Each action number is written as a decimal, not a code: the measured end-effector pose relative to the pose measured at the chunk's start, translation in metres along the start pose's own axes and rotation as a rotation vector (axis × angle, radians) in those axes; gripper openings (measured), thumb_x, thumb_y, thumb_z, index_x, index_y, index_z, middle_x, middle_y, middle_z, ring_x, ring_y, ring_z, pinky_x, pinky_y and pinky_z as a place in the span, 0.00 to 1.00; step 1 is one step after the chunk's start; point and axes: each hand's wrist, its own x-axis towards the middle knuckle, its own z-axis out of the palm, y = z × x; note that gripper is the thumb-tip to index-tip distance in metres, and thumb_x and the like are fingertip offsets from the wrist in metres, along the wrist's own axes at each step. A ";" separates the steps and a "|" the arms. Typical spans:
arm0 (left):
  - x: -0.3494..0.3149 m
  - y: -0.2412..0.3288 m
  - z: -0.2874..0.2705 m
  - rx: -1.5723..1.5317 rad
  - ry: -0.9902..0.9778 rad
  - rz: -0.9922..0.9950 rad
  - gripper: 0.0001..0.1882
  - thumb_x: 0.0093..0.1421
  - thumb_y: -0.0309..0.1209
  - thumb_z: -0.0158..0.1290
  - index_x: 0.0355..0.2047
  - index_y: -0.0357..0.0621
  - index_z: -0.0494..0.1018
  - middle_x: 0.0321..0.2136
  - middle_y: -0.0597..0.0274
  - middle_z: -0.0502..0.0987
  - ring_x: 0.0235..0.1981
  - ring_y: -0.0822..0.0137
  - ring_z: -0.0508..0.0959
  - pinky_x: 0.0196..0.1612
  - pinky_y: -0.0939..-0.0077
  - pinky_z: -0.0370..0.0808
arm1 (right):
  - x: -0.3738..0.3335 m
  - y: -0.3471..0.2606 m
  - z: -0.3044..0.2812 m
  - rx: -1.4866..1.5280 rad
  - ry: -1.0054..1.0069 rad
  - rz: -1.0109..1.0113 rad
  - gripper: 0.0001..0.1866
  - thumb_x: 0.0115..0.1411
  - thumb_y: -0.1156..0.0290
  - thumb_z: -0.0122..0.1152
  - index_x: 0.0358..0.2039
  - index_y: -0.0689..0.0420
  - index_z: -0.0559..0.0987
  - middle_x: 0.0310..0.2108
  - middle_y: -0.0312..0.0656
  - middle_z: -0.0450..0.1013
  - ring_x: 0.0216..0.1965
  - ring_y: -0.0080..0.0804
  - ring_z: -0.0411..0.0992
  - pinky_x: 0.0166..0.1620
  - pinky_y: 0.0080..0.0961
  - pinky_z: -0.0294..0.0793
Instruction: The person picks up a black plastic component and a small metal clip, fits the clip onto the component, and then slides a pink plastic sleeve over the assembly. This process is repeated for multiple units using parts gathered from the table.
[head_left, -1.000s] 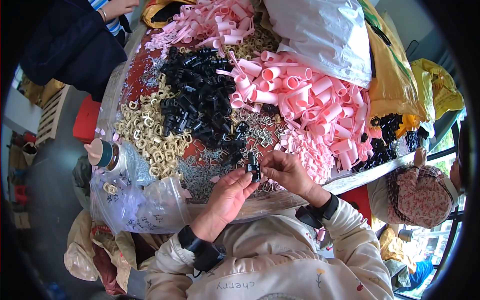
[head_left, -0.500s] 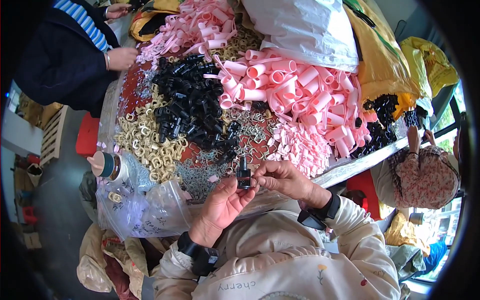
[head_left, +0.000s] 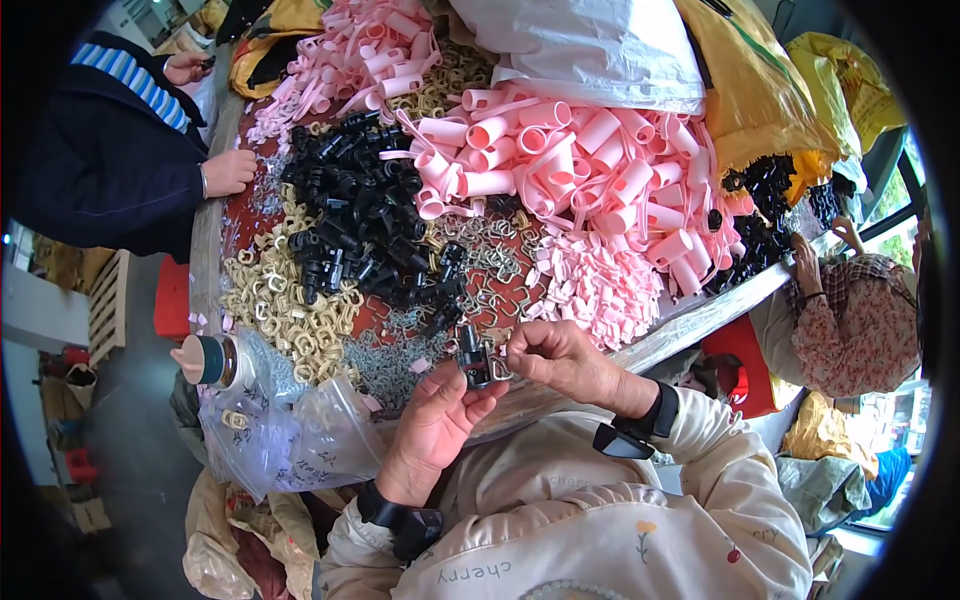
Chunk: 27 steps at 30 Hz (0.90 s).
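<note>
The left hand [head_left: 440, 425] grasps a black clip [head_left: 472, 362] at its fingertips; the right hand [head_left: 555, 358], just right, pinches a wire ring [head_left: 497, 368] against it.

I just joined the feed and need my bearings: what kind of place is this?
Likely a small hand-assembly workshop. A table is heaped with sorted parts: pink tubes, black clips, cream rings. Other people sit around it, and the left hand and right hand hold one black clip together.
</note>
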 end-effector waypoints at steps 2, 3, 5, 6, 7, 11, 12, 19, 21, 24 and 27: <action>-0.002 0.001 0.003 0.031 0.008 0.009 0.17 0.54 0.33 0.46 0.42 0.35 0.62 0.37 0.52 0.70 0.39 0.57 0.72 0.40 0.74 0.72 | -0.002 0.000 0.001 0.014 0.008 -0.022 0.07 0.54 0.71 0.50 0.23 0.61 0.68 0.21 0.29 0.62 0.22 0.12 0.56 0.24 0.11 0.57; -0.003 0.001 0.004 0.060 0.016 0.021 0.17 0.54 0.33 0.47 0.42 0.36 0.62 0.37 0.52 0.70 0.39 0.57 0.72 0.40 0.74 0.72 | -0.003 -0.001 0.002 0.014 0.007 -0.024 0.07 0.54 0.71 0.50 0.23 0.61 0.68 0.21 0.29 0.62 0.22 0.12 0.56 0.24 0.11 0.57; -0.007 0.001 0.004 0.092 0.022 0.036 0.17 0.54 0.32 0.47 0.42 0.36 0.62 0.37 0.52 0.70 0.39 0.57 0.72 0.40 0.74 0.72 | -0.006 -0.004 0.004 0.019 0.023 -0.040 0.07 0.54 0.71 0.50 0.23 0.60 0.68 0.21 0.29 0.62 0.22 0.12 0.56 0.24 0.11 0.57; -0.009 0.000 0.003 0.101 0.017 0.063 0.17 0.53 0.32 0.48 0.41 0.36 0.63 0.37 0.52 0.70 0.39 0.57 0.72 0.40 0.74 0.72 | -0.008 -0.005 0.004 0.020 0.031 -0.048 0.07 0.54 0.71 0.50 0.23 0.60 0.68 0.21 0.29 0.62 0.22 0.12 0.56 0.25 0.11 0.57; -0.012 0.000 0.002 0.110 0.012 0.091 0.17 0.53 0.32 0.48 0.41 0.36 0.63 0.36 0.52 0.70 0.39 0.57 0.72 0.40 0.74 0.72 | -0.009 -0.005 0.005 0.019 0.031 -0.053 0.07 0.54 0.71 0.50 0.23 0.60 0.68 0.21 0.29 0.62 0.22 0.12 0.56 0.25 0.11 0.57; -0.017 -0.005 0.008 0.118 -0.008 0.153 0.17 0.52 0.32 0.49 0.40 0.37 0.64 0.36 0.51 0.71 0.39 0.57 0.72 0.41 0.73 0.71 | -0.016 -0.002 0.008 -0.095 0.093 -0.055 0.07 0.54 0.72 0.49 0.23 0.60 0.67 0.22 0.29 0.62 0.22 0.12 0.56 0.25 0.11 0.58; -0.018 -0.005 0.009 0.117 -0.014 0.170 0.16 0.51 0.32 0.50 0.39 0.37 0.65 0.36 0.51 0.71 0.39 0.58 0.72 0.41 0.73 0.71 | -0.018 -0.003 0.011 -0.088 0.103 -0.072 0.06 0.54 0.72 0.49 0.24 0.61 0.67 0.22 0.29 0.62 0.23 0.12 0.56 0.25 0.12 0.58; -0.024 -0.007 0.012 0.098 -0.053 0.087 0.14 0.52 0.28 0.49 0.39 0.39 0.66 0.35 0.53 0.72 0.36 0.60 0.73 0.37 0.76 0.73 | -0.027 -0.001 0.015 -0.072 0.135 -0.160 0.05 0.54 0.73 0.50 0.25 0.61 0.67 0.22 0.29 0.62 0.24 0.13 0.56 0.26 0.12 0.59; -0.023 -0.006 0.011 0.103 -0.031 0.058 0.14 0.52 0.29 0.49 0.39 0.39 0.66 0.34 0.53 0.72 0.35 0.60 0.74 0.35 0.76 0.74 | -0.028 -0.002 0.017 -0.015 0.115 -0.133 0.05 0.53 0.74 0.50 0.25 0.61 0.67 0.22 0.30 0.62 0.24 0.13 0.57 0.26 0.12 0.60; -0.018 -0.004 0.013 0.127 -0.038 -0.045 0.13 0.52 0.26 0.49 0.39 0.40 0.67 0.34 0.58 0.72 0.33 0.64 0.75 0.34 0.81 0.73 | -0.025 -0.003 0.018 0.058 0.092 -0.111 0.05 0.53 0.74 0.50 0.25 0.62 0.67 0.22 0.31 0.63 0.24 0.13 0.58 0.26 0.13 0.61; -0.014 -0.003 0.012 0.139 -0.019 -0.073 0.13 0.52 0.26 0.49 0.39 0.40 0.67 0.34 0.59 0.72 0.32 0.64 0.75 0.33 0.81 0.73 | -0.022 -0.001 0.017 0.145 0.065 -0.097 0.05 0.53 0.74 0.51 0.24 0.61 0.67 0.23 0.31 0.63 0.24 0.13 0.60 0.26 0.14 0.62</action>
